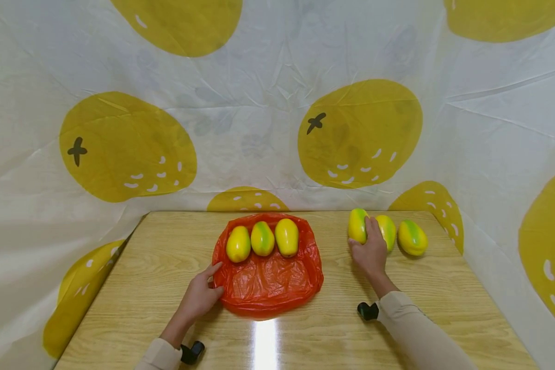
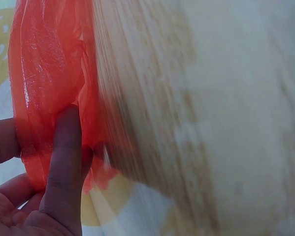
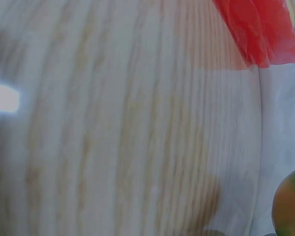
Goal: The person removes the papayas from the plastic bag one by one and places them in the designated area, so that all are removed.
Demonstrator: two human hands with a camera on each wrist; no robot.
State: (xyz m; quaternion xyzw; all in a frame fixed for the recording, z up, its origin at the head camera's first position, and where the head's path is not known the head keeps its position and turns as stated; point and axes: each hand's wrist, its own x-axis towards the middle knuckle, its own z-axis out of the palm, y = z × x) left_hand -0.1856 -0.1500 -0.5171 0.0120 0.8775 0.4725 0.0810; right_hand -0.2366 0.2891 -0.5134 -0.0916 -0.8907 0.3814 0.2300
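Note:
A red plastic bag (image 1: 268, 288) lies spread on the table with its rim raised. Three yellow mango-like fruits with green patches lie in its far half: a left one (image 1: 238, 244), a middle one (image 1: 262, 239) and a right one (image 1: 287, 238). My left hand (image 1: 201, 292) pinches the bag's left rim, with film between thumb and fingers in the left wrist view. At the table's far right, my right hand (image 1: 371, 249) grips a similar fruit (image 1: 357, 225), thumb and fingers on opposite sides. In the right wrist view that fruit (image 3: 290, 204) shows at the lower right edge.
Two more such fruits stand right of my right hand, a partly hidden one (image 1: 388, 231) and another (image 1: 412, 238). The wooden table (image 1: 134, 288) ends against a white sheet (image 1: 254, 139) printed with yellow fruit.

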